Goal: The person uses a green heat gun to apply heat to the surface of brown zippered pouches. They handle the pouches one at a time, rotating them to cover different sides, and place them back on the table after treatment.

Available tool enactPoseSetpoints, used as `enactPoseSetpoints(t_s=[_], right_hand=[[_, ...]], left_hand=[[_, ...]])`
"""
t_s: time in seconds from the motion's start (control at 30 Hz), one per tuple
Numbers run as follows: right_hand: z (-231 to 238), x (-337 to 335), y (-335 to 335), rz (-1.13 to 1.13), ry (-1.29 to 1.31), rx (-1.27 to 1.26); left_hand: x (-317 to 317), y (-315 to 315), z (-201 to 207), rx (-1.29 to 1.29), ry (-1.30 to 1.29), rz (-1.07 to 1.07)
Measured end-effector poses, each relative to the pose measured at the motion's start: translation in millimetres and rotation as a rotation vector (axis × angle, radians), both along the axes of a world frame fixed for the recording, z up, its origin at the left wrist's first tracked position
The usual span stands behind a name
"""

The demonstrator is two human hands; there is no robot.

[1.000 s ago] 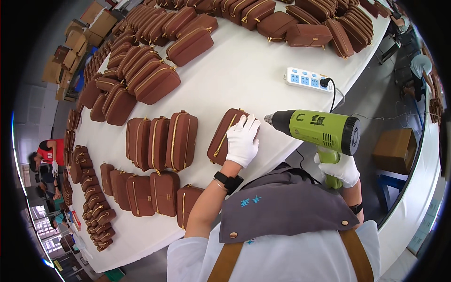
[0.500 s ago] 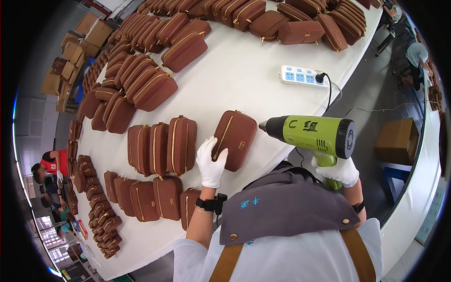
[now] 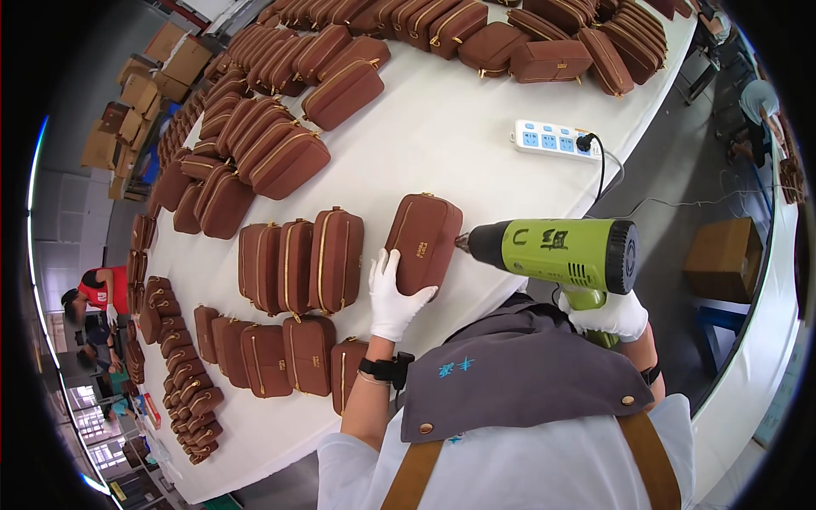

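My left hand (image 3: 393, 299), in a white glove, grips the near end of a brown zip bag (image 3: 422, 241). Its fingers lie along the bag's left side and the thumb reaches round the lower right corner. Small gold lettering marks the bag's upper face, and a bit of gold trim shows at the far end. My right hand (image 3: 619, 316), also gloved in white, is closed round the handle of a green and black heat gun (image 3: 557, 253). The gun's metal nozzle points left, very near the bag's right side. Most of the handle is hidden behind the glove and the gun's body.
More brown zip bags (image 3: 293, 265) stand in rows to the left, and many others (image 3: 501, 42) crowd the far side of the white table (image 3: 442, 127). A white power strip (image 3: 554, 138) with a black plug lies beyond the gun. Cardboard boxes (image 3: 722, 259) and other people are around.
The bag in my left hand has been turned: its zipped face was up before, and now a face without that long zip shows. The heat gun's nozzle has come slightly left and lower, closer to it.
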State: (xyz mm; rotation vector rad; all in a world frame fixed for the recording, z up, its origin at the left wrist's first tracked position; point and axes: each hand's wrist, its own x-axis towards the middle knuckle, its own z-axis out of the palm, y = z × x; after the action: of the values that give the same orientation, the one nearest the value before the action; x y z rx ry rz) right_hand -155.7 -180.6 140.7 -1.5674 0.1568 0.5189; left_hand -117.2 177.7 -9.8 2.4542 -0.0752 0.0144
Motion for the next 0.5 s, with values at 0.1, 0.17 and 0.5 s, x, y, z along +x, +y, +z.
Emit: enactPoseSetpoints(t_s=[0.1, 0.17, 0.5], right_hand=[[10, 1, 6, -0.002, 0.063, 0.036], [4, 4, 8, -0.026, -0.033, 0.045], [11, 18, 7, 0.036, -0.173, 0.008]], left_hand=[[4, 10, 4, -0.122, 0.049, 0.026], [8, 14, 4, -0.287, 0.105, 0.073], [7, -1, 26, -0.636, 0.162, 0.128]])
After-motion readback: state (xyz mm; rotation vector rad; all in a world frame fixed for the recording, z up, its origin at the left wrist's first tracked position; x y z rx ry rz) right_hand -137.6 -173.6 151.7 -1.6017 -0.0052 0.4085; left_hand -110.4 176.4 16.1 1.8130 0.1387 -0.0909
